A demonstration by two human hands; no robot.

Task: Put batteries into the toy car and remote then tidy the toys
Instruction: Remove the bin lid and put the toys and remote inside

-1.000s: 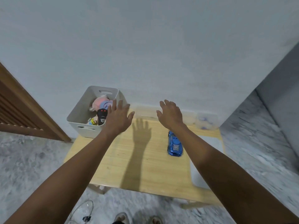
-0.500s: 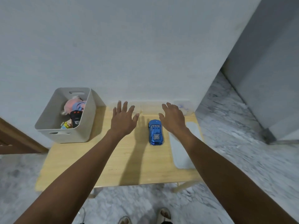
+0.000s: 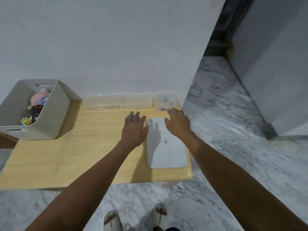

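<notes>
I hold both hands spread over the tabletop [image 3: 70, 157], holding nothing. My left hand [image 3: 134, 132] covers the toy car [image 3: 133, 116]; only a glossy blue sliver shows past my fingertips. To take it cleanly, I judge I should lower and wrap its sides. My right hand [image 3: 178, 125] hovers just short of the clear box [image 3: 165, 100] of small blue pieces.

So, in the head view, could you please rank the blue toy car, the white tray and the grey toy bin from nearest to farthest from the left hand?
1. Blue toy car: under the left hand's fingertips.
2. White tray: just right of it.
3. Grey toy bin: far left.
</notes>
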